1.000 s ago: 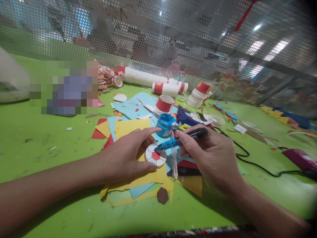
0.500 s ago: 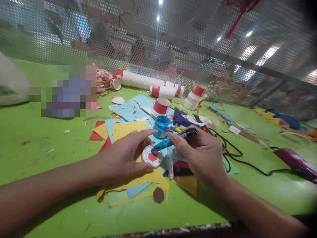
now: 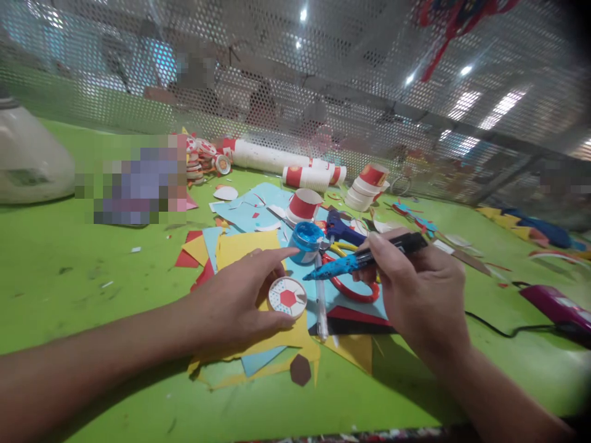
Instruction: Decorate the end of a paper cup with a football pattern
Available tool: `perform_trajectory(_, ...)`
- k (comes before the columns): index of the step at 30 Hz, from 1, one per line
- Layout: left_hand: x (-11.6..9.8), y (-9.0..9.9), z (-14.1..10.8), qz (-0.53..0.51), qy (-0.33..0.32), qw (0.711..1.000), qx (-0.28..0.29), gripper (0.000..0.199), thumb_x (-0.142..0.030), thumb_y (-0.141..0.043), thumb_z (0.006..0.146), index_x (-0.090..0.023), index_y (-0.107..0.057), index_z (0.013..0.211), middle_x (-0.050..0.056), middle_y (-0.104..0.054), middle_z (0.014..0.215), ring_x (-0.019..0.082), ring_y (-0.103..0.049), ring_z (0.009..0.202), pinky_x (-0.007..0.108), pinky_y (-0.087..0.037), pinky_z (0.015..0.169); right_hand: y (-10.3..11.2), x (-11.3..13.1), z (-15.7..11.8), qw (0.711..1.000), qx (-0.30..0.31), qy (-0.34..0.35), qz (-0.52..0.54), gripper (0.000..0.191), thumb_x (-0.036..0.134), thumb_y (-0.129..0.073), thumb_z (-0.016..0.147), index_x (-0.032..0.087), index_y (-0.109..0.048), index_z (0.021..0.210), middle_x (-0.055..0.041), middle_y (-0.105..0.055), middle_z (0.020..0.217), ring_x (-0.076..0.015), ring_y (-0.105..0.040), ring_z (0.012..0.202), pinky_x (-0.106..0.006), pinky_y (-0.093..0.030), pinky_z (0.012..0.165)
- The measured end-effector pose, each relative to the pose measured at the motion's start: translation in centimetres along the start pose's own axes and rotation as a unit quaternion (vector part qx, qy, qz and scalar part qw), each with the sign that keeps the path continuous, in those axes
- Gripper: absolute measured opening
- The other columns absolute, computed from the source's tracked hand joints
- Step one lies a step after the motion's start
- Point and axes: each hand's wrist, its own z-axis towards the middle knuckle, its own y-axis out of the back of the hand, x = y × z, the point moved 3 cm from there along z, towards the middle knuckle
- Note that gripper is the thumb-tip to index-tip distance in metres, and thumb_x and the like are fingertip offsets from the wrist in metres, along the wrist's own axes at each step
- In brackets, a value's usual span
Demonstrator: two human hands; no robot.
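Observation:
My left hand (image 3: 247,295) grips a small round white disc (image 3: 278,294) by its edge, thumb at the near side. A red hexagon sits at the disc's middle, with small blue dots in the sections on its left. In my right hand (image 3: 422,289) is a black marker (image 3: 364,261), its tapered end coated in blue paint and pointing left, apart from the disc. Just beyond the disc stands an open jar of blue paint (image 3: 305,253). Red-and-yellow-handled scissors (image 3: 355,295) lie partly hidden behind the marker and my right hand. A clear stick (image 3: 322,307) lies beside the disc.
Yellow paper (image 3: 249,240), blue paper (image 3: 242,206) and scraps cover the green table (image 3: 152,375). A blue glue gun (image 3: 341,227), a red-and-white paper cup (image 3: 305,205) and stacked cups (image 3: 367,187) stand behind. A purple device (image 3: 556,307) with a cord lies right.
My right hand has drawn the marker off the disc, moving right, so the scissors now show. My left hand still holds the disc. The whole view has shifted slightly.

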Motion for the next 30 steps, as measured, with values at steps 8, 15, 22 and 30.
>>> perform_trajectory(8, 0.5, -0.6, -0.6, -0.064, -0.021, 0.997, -0.028, 0.082, -0.032, -0.071, 0.070, -0.031, -0.030, 0.141, 0.008, -0.058, 0.123, 0.027, -0.058, 0.103, 0.040, -0.048, 0.083, 0.0, 0.0, -0.3, 0.999, 0.035, -0.011, 0.030, 0.006, 0.027, -0.065, 0.085, 0.024, -0.070, 0.085, 0.0023, -0.058, 0.057, -0.0141, -0.054, 0.053, -0.029, -0.044, 0.049)
perform_trajectory(15, 1.1, -0.8, 0.0, -0.188, -0.019, 0.982, 0.004, 0.084, -0.015, -0.067, 0.071, -0.029, -0.027, 0.143, 0.008, -0.060, 0.125, 0.024, -0.055, 0.117, 0.039, -0.046, 0.095, 0.2, -0.4, 0.5, 0.983, 0.092, -0.070, 0.143, 0.008, 0.023, -0.063, 0.083, 0.023, -0.071, 0.084, 0.0010, -0.061, 0.064, -0.0132, -0.056, 0.056, -0.029, -0.047, 0.052)
perform_trajectory(22, 1.3, -0.6, 0.6, -0.161, -0.038, 0.986, -0.009, 0.083, -0.024, -0.073, 0.070, -0.026, -0.029, 0.140, 0.006, -0.062, 0.112, 0.021, -0.059, 0.101, 0.037, -0.047, 0.089, 0.4, -0.4, 0.8, 0.973, 0.086, -0.099, 0.191, 0.009, 0.017, -0.065, 0.080, 0.021, -0.070, 0.086, 0.0008, -0.060, 0.065, -0.0131, -0.057, 0.059, -0.028, -0.049, 0.054)
perform_trajectory(30, 1.3, -0.6, 0.5, -0.089, -0.036, 0.995, -0.041, 0.080, -0.028, -0.073, 0.070, -0.029, -0.033, 0.139, 0.004, -0.060, 0.105, 0.022, -0.058, 0.094, 0.035, -0.046, 0.082, 0.2, -0.9, 0.3, 0.988, 0.089, -0.075, 0.102, 0.003, 0.022, -0.063, 0.086, 0.020, -0.064, 0.086, 0.0049, -0.052, 0.056, -0.0110, -0.052, 0.054, -0.027, -0.044, 0.052)
